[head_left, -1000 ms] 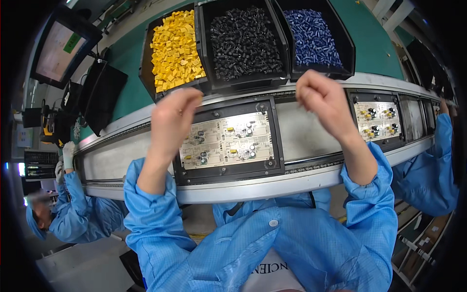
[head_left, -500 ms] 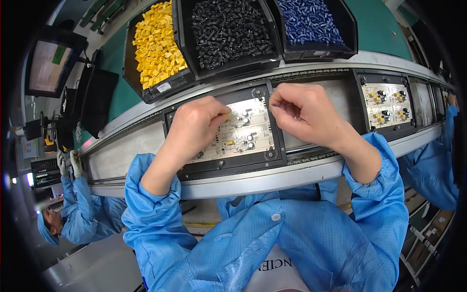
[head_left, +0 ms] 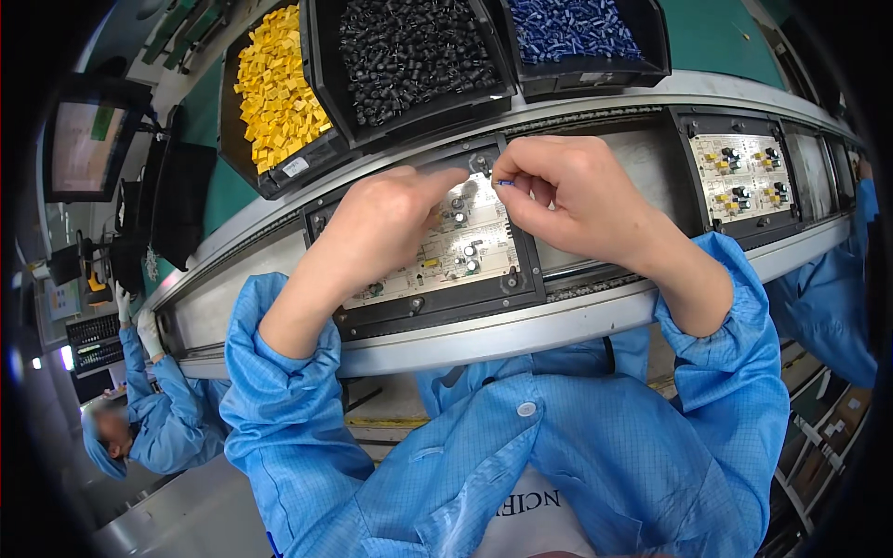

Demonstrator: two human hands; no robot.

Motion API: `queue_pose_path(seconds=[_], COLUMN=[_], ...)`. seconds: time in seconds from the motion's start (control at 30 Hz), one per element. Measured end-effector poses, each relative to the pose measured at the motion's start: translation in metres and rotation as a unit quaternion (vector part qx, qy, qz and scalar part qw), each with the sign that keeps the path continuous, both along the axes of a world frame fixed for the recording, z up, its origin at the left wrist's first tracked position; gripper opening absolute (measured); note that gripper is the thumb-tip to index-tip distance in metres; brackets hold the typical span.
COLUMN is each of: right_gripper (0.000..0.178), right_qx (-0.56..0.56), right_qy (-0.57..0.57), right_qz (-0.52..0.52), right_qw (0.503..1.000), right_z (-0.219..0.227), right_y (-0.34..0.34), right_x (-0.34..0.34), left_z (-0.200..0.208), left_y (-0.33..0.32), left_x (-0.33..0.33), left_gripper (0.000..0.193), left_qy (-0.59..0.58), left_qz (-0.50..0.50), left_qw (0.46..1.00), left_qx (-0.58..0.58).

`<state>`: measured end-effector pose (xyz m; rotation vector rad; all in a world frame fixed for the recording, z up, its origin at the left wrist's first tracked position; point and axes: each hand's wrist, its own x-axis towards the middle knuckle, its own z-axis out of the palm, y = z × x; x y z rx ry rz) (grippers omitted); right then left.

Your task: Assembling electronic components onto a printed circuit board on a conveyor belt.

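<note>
A pale circuit board [head_left: 484, 240] lies in a black frame on the conveyor before me, carrying small yellow and black round components. Between the thumb and index finger of my right hand [head_left: 572, 191] is a small blue electronic component [head_left: 505, 183], held just above the board's upper right corner. My left hand [head_left: 386, 214] hovers over the left half of the board. Its index finger stretches toward the right hand, while the thumb and other fingertips are mostly hidden beneath. A yellow component [head_left: 430, 263] sits on the board below the left hand.
Black bins of yellow block-shaped parts [head_left: 279, 93], black cylindrical parts [head_left: 414, 56] and blue parts [head_left: 572, 33] stand beyond the conveyor rail. Another framed board [head_left: 739, 177] is to the right. A gloved co-worker [head_left: 172, 409] works at far left; another blue sleeve [head_left: 828, 298] shows at right.
My left hand has moved slightly right and stretched its index finger out of a pinch near a yellow component. The right hand has brought the blue component left, over the board's corner.
</note>
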<state>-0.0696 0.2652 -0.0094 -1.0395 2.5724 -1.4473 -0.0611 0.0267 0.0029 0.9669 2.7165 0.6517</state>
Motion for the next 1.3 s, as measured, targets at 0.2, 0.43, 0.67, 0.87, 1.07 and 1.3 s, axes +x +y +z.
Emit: queue_pose_path(seconds=[0.2,0.43,0.67,0.87,1.07,1.3], right_gripper=[0.009,0.017,0.013,0.011,0.012,0.015], right_qx=[0.004,0.015,0.003,-0.036,-0.069,-0.041], right_qy=[-0.007,0.006,-0.001,-0.030,-0.067,-0.132], right_qz=[-0.014,0.004,-0.042,0.012,0.061,0.095], right_qw=[1.000,1.000,0.999,0.999,0.994,0.986], right_z=[0.002,-0.011,-0.006,-0.006,-0.011,-0.018], right_y=[0.003,-0.003,-0.009,-0.012,-0.009,-0.015], right_x=[0.000,-0.001,0.005,0.008,0.003,-0.004], left_z=[-0.002,-0.011,0.013,-0.056,-0.054,-0.040], left_y=[0.006,0.007,-0.087,-0.152,-0.142,-0.147], left_x=[-0.001,0.011,-0.029,-0.108,-0.122,-0.103], left_gripper=[0.050,0.055,0.016,0.024,0.023,0.010], left_qy=[0.006,0.060,0.136,0.268,0.233,0.307], left_qz=[-0.027,-0.009,0.147,0.226,0.227,0.226], left_qw=[0.999,0.997,0.968,0.936,0.946,0.922], left_qx=[-0.025,-0.057,0.150,0.026,-0.004,-0.060])
